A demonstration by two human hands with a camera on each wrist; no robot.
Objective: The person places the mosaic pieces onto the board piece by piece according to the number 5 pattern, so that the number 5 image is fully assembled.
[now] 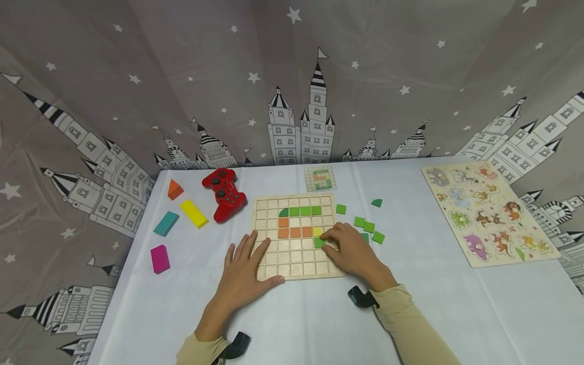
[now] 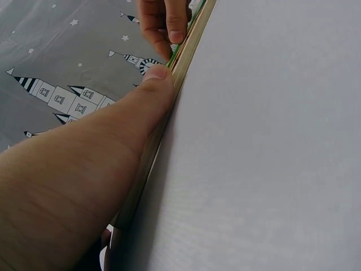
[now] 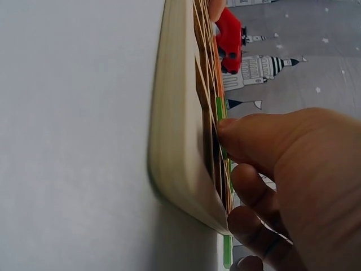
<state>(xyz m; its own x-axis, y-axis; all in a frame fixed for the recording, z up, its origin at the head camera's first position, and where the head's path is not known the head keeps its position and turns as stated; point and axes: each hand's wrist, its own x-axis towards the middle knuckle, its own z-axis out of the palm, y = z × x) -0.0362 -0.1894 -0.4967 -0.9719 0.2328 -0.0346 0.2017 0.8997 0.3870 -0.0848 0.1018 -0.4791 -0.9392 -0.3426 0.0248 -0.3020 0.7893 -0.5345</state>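
Note:
A wooden grid board (image 1: 292, 263) lies on the white table. Set into its cells are a dark green quarter-round piece (image 1: 284, 212), a row of green squares (image 1: 305, 211), several orange squares (image 1: 295, 232) and a yellow square (image 1: 317, 231). My right hand (image 1: 353, 251) pinches a green square tile (image 1: 319, 243) just below the yellow one. In the right wrist view the thumb (image 3: 248, 132) lies against the tile's edge, which stands at the board's surface. Fingers spread, my left hand (image 1: 244, 274) rests on the board's left side, its thumb at the lower edge.
Loose green squares (image 1: 359, 222) and a quarter-round piece (image 1: 376, 203) lie right of the board. Behind it is a pattern card (image 1: 320, 178). A red game controller (image 1: 224, 195) and coloured blocks (image 1: 193, 213) are at left; an animal puzzle (image 1: 488, 218) lies far right.

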